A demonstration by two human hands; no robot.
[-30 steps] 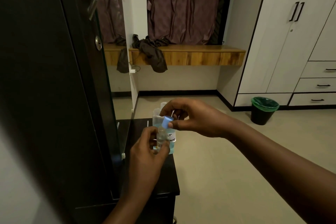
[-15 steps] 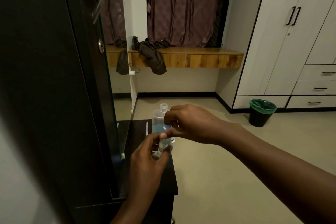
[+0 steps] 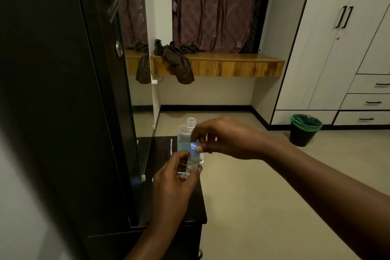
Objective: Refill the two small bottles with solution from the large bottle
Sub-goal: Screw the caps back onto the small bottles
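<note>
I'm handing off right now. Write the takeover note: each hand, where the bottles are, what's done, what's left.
Left hand: holds a small bottle upright above the black table.
Right hand: pinches the blue cap on top of that small bottle.
Large bottle: stands uncapped on the table just behind, with blue solution in its lower part.
Done: this small bottle is being capped; its fill level can't be read.
Left: seat the cap firmly. The second small bottle is not visible, so find and check it, then recap the large bottle.

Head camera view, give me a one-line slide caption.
Left hand grips a small clear bottle while the right hand pinches its blue cap, before the uncapped large clear bottle.
</note>
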